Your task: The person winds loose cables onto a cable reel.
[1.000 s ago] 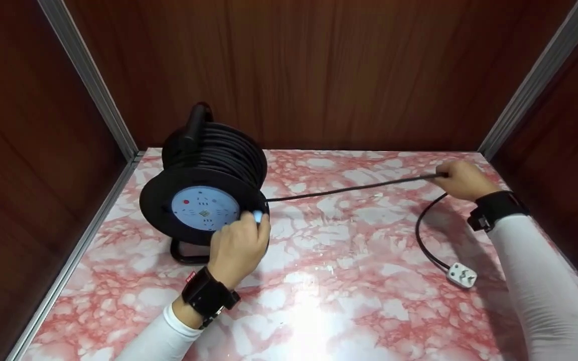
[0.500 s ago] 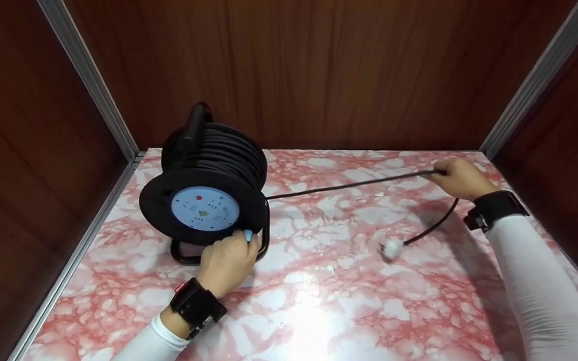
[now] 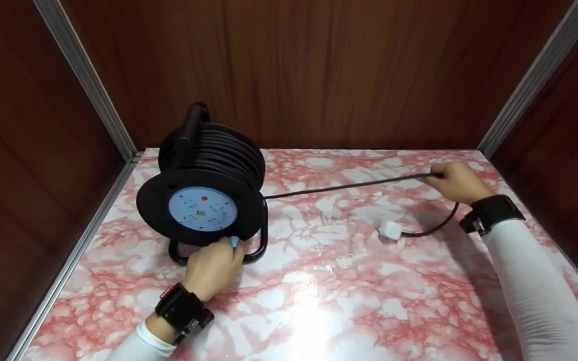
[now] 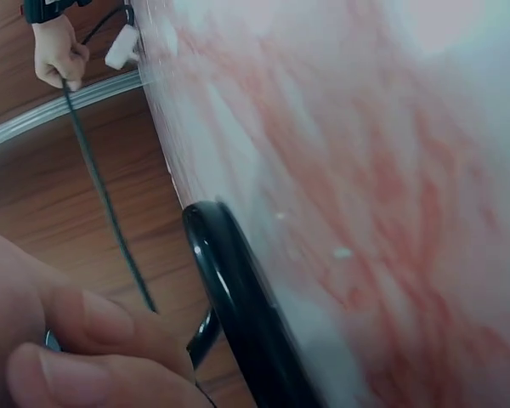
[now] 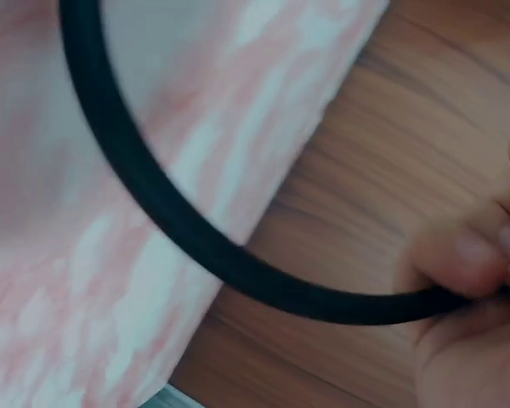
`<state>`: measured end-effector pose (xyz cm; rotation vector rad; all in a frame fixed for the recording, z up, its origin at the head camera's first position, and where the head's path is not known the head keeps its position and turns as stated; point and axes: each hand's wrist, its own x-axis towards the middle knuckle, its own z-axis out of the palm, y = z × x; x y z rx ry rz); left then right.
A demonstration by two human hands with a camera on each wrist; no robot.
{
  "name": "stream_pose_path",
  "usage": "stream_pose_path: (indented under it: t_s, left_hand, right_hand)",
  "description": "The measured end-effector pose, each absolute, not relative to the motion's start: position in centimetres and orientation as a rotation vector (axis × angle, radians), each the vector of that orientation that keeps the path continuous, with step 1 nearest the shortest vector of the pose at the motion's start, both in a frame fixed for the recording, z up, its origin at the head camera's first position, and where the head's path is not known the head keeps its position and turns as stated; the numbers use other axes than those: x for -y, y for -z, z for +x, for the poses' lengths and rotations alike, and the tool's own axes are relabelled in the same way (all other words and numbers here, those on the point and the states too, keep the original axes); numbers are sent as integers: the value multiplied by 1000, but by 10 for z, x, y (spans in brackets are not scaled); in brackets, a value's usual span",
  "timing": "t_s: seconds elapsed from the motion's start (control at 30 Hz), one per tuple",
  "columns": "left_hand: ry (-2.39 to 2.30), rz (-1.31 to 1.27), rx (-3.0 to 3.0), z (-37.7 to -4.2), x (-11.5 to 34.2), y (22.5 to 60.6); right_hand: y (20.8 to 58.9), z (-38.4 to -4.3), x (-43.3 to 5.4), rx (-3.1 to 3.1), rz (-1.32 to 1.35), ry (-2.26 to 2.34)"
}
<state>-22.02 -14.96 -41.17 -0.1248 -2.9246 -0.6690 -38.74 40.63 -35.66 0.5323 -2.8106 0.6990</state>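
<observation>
A black cable reel [image 3: 151, 213] with a light-blue socket face [image 3: 188, 220] stands at the left of the table, black cable wound round its drum. At the lower rim of its disc my left hand [image 3: 213, 268] grips a small blue crank knob [image 3: 234, 241]. Off to the right, my right hand [image 3: 459, 183] pinches the black cable [image 3: 339, 187], which runs fairly straight from the drum. Below that hand the loose end [image 5: 195, 242] curves down to a white plug [image 3: 390, 230] over the table. In the left wrist view the fingers [image 4: 106, 319] mostly hide the knob.
The reel's black tube stand [image 4: 238, 297] sits close to my left hand. Its carrying handle [image 3: 191, 123] rises at the back. Dark wood panels [image 3: 309, 75] with metal corner strips [image 3: 530, 75] enclose the red-and-white marbled table [image 3: 319, 281] on the back and both sides.
My left hand has moved down and left with the knob, and the reel's face has turned clockwise. The plug has swung left and away from me. My right hand has stayed nearly in place.
</observation>
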Motion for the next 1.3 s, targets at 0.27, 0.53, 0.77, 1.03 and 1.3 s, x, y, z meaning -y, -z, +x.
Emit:
stream_pose_path:
  t_s: [0.27,0.53,0.77,1.03,1.3]
  left_hand:
    - [647,-120,2938,-217,171,416]
    - [641,-66,2962,-215,201,412]
    - [749,88,3036,-212,225,400]
    - [777,162,3031,-207,246,385]
    - [912,221,2899,-203,268,363]
  right_hand:
    - [364,-386,-415,2874,565,-666]
    - [357,-381,-420,2790,437,-701]
    - [363,-380,-416,2936,501,-602]
    - [357,-383,-412,2866,486,-582]
    - [368,-378,-418,3006,492,-527]
